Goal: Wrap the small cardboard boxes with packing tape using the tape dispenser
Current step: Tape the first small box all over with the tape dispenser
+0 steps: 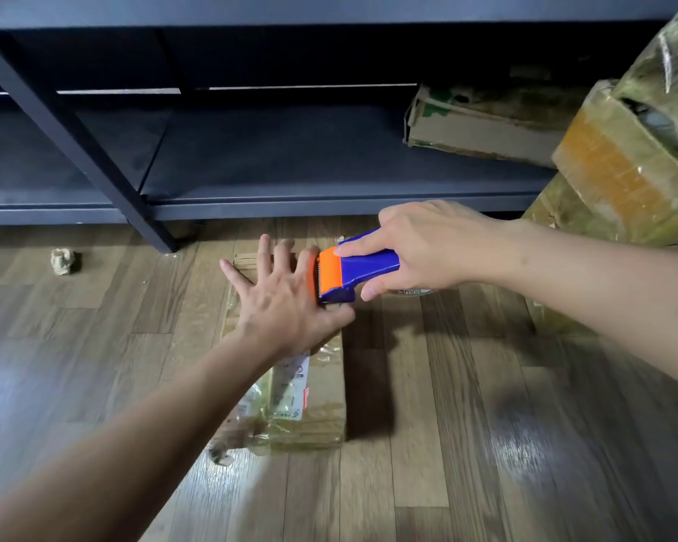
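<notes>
Left hand (280,307) flat, fingers spread, pressing box (310,408); right hand (419,252) at 3 o'clock grasps dispenser (353,273).

Inverted capitals reading "MADE" stand on the pale rim of the tape roll (415,292), mounted in the blue-and-orange tape dispenser (368,264). No further letters of that line are visible. The white shipping label (290,393) on the cardboard box (325,420) carries printed lines and a red mark, all too blurred to read.
</notes>
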Tool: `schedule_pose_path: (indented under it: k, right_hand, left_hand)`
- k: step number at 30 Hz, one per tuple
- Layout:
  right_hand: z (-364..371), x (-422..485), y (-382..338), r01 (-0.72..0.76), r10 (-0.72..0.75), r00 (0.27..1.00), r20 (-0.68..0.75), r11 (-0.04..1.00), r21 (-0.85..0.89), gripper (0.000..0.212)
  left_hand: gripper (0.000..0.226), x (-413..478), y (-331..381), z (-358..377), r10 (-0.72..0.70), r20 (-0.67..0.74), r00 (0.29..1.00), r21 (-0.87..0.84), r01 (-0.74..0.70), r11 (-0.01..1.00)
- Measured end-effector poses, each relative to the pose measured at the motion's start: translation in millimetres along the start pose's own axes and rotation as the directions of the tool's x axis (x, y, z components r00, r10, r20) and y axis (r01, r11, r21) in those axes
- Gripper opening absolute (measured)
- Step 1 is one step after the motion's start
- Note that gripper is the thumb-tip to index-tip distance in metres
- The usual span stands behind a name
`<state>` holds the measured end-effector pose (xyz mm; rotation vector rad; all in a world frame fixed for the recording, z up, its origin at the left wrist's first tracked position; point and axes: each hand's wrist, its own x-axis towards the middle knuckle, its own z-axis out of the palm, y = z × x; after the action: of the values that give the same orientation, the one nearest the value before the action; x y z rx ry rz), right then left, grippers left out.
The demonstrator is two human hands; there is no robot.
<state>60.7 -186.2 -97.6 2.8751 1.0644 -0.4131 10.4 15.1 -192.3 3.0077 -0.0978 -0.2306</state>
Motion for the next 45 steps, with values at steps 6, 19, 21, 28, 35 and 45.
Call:
schedule_pose_path:
  k: [6, 19, 21, 28, 35, 45]
  right_hand:
    - [8, -14, 9, -0.01, 0.006, 0.999, 0.036, 0.995, 0.104, 0.075]
    - [36, -31, 39, 0.002, -0.003, 1.0, 0.004, 0.974, 0.227, 0.079]
    - [42, -32, 41, 0.0, 0.001, 1.0, -0.006, 0.974, 0.225, 0.079]
    - [78, -22, 31, -0.008, 0.018, 0.999, -0.036, 0.961, 0.277, 0.075]
    - [82, -19, 24, -0.01, 0.037, 0.996, -0.076, 0.943, 0.332, 0.077]
    - [24, 7, -16, 0.034, 0.002, 0.985, -0.17, 0.977, 0.211, 0.064]
  left_hand:
    - [0.1, -4, -12, 1, 0.043, -0.032, 0.999, -0.024, -0.043, 0.999]
    - [0.112, -1, -20, -2, 0.042, 0.042, 0.998, -0.064, -0.04, 0.997]
    - [0.114, 0, -21, -3, 0.041, 0.055, 0.998, -0.066, -0.037, 0.997]
    - [0.125, 0, -17, -13, 0.024, 0.15, 0.988, -0.11, -0.008, 0.994]
    - [0.116, 8, -12, -27, -0.058, 0.143, 0.988, -0.123, 0.075, 0.99]
    - [0.096, -6, -69, 12, 0.094, 0.164, 0.982, -0.975, 0.147, 0.168]
